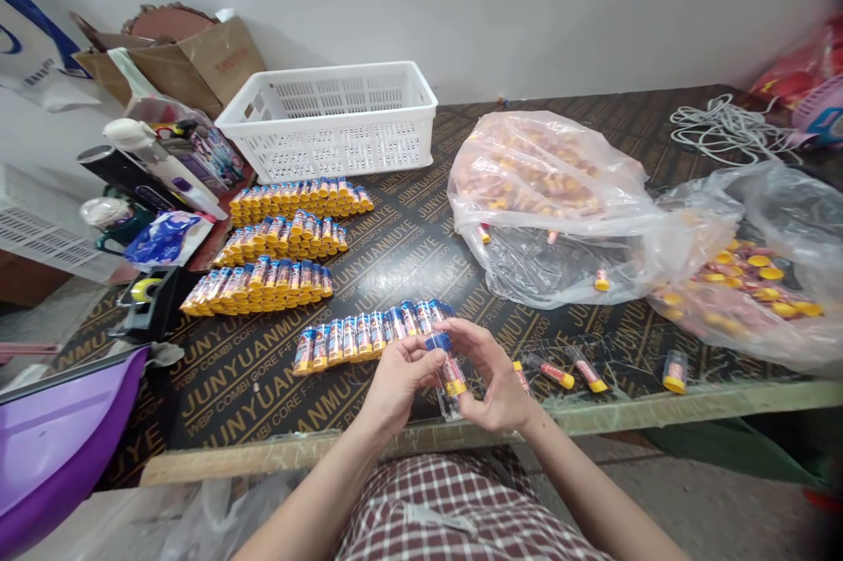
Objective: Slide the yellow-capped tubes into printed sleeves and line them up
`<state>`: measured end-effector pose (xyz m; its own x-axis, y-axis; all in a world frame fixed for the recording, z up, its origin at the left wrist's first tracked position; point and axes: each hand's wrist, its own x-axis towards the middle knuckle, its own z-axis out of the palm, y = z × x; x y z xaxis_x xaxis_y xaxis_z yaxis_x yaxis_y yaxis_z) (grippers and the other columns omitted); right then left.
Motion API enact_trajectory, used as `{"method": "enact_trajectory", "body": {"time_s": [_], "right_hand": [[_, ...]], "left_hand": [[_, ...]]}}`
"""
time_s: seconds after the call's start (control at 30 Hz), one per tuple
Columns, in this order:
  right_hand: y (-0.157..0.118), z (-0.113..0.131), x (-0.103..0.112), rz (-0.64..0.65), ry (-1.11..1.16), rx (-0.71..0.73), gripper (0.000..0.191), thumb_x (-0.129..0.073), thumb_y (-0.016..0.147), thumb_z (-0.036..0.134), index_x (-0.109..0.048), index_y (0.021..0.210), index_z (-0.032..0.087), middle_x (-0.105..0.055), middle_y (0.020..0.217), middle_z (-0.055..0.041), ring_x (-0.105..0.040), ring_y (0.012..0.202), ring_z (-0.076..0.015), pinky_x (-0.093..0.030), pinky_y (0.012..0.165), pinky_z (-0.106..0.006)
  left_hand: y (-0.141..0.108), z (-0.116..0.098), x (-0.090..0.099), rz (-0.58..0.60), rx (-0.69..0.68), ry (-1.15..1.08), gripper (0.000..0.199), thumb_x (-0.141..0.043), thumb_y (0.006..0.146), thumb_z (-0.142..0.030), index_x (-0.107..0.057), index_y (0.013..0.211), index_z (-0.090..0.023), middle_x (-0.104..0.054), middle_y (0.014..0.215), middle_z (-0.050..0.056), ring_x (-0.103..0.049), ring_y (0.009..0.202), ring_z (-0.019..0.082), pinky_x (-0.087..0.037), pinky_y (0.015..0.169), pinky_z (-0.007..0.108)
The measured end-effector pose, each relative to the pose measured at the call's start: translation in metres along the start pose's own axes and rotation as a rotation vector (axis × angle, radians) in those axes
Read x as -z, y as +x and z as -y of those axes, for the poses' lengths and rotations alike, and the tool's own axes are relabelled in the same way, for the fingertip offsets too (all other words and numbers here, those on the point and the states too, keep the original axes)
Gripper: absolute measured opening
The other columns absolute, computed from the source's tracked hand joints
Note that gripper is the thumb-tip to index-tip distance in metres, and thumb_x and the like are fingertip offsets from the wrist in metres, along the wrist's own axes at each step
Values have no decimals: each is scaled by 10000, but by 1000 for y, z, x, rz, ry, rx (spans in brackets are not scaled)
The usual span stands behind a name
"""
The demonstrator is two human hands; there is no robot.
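Tube point(453, 370); L hand point(399, 381) + R hand point(495, 381) gripping; pt. hidden bhnd fingers point(431, 361)

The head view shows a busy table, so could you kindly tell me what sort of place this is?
Probably a small packing or assembly workshop: blue-topped tubes lie grouped in rows on the table, plastic bags hold many yellow-ended pieces, and a white crate stands behind the rows.

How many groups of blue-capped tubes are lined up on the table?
4: back stack, middle stack and front stack near the white basket, one row by the left hand; part of that row may be hidden.
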<state>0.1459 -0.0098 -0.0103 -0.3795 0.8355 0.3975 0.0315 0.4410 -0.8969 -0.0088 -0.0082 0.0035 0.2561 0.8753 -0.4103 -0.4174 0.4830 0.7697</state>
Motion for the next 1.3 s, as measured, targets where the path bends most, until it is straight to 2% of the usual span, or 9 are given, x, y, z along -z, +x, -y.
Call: {"method": "enact_trajectory", "body": {"time_s": [0.17,0.27,0.37,0.47,0.67,0.73,0.9,1.07,1.3], "right_hand": [[5,4,4,54,-15,-3,844,-560,675,70,-230,1428,262,-343,1441,-102,-413,1288,-269,-387,1063,-436],[4,2,14,26,-61,-17,843,-594,732,130,-178,1450,279,-211,1509,-95,-347,1327,-293,-357,1071,-488],[0,-4,27,-90,-68,-45,780,-581,795,175,-178,1450,301,-282,1478,-95,-420,1269,-278,-390,1032,-490],[-6,-10,39,-153,-104,-99,707,-579,826,203,-235,1435,300,-367,1427,-99,-475,1211,-266,-422,995,-474],[-17,-11,60,-242,-253,-159,620,-610,825,228,-350,1384,282,-430,1370,-92,-511,1158,-242,-450,966,-432],[-20,-11,69,-295,-297,-179,585,-610,827,249,-382,1365,269,-455,1344,-93,-526,1135,-236,-465,946,-420],[-28,-18,86,-344,-488,-207,357,-583,840,283,-559,1195,247,-544,1244,-77,-569,1046,-225,-500,841,-376],[-42,-30,94,-183,-743,-415,265,-576,821,265,-623,1070,187,-644,962,-72,-593,849,-212,-481,781,-358],[-54,-42,80,173,-955,-627,335,-617,784,316,-628,1080,161,-641,921,-95,-593,911,-251,-453,796,-333]], "left_hand": [[4,-13,6,-35,-42,46,391,-805,593,-374,-644,834,-111,-656,681,22,-589,558,102,-469,552,214],[12,-31,25,-227,-219,225,468,-802,567,-410,-595,892,-145,-629,605,-20,-575,518,113,-453,535,223],[24,-42,51,-451,-391,571,512,-796,558,-408,-570,952,-173,-556,517,-77,-532,474,113,-407,519,216],[35,-41,69,-506,-392,901,464,-766,592,-423,-588,945,-181,-537,504,-76,-540,492,134,-388,538,228],[31,-30,65,-638,-516,1261,397,-676,701,-498,-637,955,-194,-565,559,-29,-555,551,161,-350,566,243],[21,-19,53,-581,-637,1311,319,-623,769,-480,-653,876,-182,-569,580,-11,-537,552,147,-350,572,242],[3,32,23,15,-534,1566,245,-503,885,-365,-649,844,-172,-636,763,46,-601,714,170,-400,635,254],[15,56,20,30,-248,1763,201,-533,870,-311,-606,984,-163,-618,972,84,-616,860,221,-432,687,295],[21,52,24,29,-224,1692,128,-497,886,-215,-591,810,-173,-626,845,37,-600,793,174,-412,692,269]]}}
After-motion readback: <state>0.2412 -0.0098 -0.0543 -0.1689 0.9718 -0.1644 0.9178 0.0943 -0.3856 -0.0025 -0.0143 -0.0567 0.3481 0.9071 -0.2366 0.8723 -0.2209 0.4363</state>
